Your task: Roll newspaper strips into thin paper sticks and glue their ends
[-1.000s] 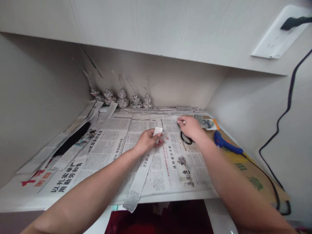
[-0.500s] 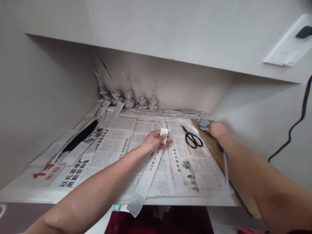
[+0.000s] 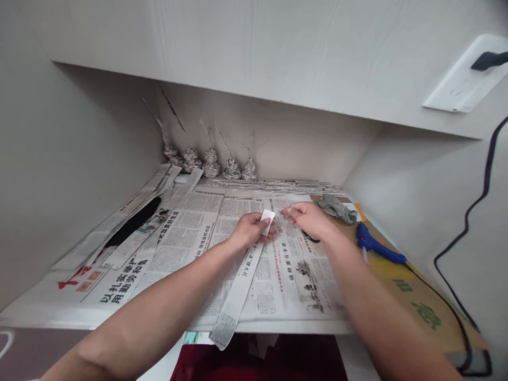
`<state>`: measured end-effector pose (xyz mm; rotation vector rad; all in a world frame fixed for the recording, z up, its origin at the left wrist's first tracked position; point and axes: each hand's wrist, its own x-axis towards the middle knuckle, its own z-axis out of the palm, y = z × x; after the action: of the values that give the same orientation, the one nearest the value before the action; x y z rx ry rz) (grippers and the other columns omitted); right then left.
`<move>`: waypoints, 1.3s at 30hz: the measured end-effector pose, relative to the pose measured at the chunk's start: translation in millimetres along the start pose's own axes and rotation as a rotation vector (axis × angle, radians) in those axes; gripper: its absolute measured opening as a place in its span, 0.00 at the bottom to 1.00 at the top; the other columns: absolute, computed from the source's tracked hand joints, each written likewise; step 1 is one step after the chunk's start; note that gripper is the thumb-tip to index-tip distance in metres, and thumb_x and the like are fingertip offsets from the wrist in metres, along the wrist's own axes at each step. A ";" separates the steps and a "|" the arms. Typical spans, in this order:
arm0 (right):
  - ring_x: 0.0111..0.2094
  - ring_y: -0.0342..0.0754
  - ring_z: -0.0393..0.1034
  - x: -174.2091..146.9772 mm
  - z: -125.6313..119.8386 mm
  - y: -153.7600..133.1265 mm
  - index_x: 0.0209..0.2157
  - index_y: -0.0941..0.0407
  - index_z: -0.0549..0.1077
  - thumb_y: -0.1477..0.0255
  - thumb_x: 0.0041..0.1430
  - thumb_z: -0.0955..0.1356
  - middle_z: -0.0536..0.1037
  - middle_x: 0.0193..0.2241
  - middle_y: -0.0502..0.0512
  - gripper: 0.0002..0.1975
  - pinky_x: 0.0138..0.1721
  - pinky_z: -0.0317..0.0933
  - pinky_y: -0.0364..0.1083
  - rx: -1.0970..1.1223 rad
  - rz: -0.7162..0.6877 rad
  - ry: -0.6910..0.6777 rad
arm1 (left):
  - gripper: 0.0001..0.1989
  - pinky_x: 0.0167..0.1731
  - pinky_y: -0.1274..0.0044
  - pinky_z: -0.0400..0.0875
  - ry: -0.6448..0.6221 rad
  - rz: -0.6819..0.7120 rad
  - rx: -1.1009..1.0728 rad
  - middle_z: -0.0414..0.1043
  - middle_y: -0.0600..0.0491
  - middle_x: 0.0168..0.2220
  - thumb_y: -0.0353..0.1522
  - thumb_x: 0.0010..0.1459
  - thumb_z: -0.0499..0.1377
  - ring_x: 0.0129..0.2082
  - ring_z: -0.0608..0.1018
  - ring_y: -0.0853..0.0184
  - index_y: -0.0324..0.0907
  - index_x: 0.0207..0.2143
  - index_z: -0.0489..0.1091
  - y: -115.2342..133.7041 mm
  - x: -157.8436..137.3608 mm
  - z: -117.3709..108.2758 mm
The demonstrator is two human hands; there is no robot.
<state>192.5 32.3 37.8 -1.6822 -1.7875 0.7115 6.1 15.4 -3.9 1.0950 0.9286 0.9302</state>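
Between the thumb and fingers of my left hand (image 3: 252,227), closed, is the upper end of a long newspaper strip (image 3: 237,296). A white piece of that end (image 3: 267,217) sticks up past the thumb, and the strip's lower end hangs over the table edge. To its right is my right hand (image 3: 307,216), fingers drawn together near the strip's end but apart from it. Whether anything small sits in those fingertips is hidden. Under this hand lie the black-handled scissors (image 3: 311,238), mostly covered.
Newspaper sheets (image 3: 198,227) cover the table. More cut strips (image 3: 146,196) and a black object (image 3: 137,219) lie left. Woven paper gourd shapes (image 3: 211,164) and thin paper rods (image 3: 273,186) are at the back. A grey cloth (image 3: 337,206) and a corded blue glue gun (image 3: 377,246) lie on cardboard (image 3: 428,296) right.
My right hand has come away from the grey cloth and moved left toward my left hand, over the scissors. The blue glue gun now shows. My left hand stays on the strip.
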 end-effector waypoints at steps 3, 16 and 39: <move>0.26 0.44 0.68 -12.9 22.0 -7.5 0.37 0.55 0.77 0.60 0.50 0.69 0.78 0.31 0.54 0.15 0.21 0.54 0.40 0.420 0.026 -0.201 | 0.08 0.24 0.80 0.71 -0.005 0.030 0.001 0.74 0.51 0.25 0.33 0.57 0.56 0.23 0.76 0.70 0.36 0.34 0.70 0.0 0.0 -1.0; 0.21 0.40 0.58 -15.7 49.7 7.8 0.33 0.60 0.78 0.62 0.45 0.72 0.70 0.20 0.50 0.17 0.19 0.48 0.40 0.776 0.057 -0.139 | 0.09 0.23 0.79 0.70 -0.027 0.079 0.150 0.72 0.51 0.24 0.34 0.56 0.55 0.24 0.75 0.69 0.37 0.29 0.69 -5.7 -0.5 -0.4; 0.14 0.38 0.54 -17.7 66.4 2.8 0.19 0.57 0.71 0.59 0.40 0.74 0.65 0.13 0.46 0.16 0.14 0.44 0.41 0.849 0.108 0.088 | 0.14 0.27 0.78 0.70 -0.004 0.276 0.456 0.75 0.50 0.26 0.40 0.54 0.55 0.26 0.77 0.67 0.39 0.29 0.72 -18.4 3.0 -5.3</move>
<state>147.1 15.3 -10.9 -1.1916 -1.0795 1.2045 4.8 16.2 -23.3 1.6445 1.0309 0.9615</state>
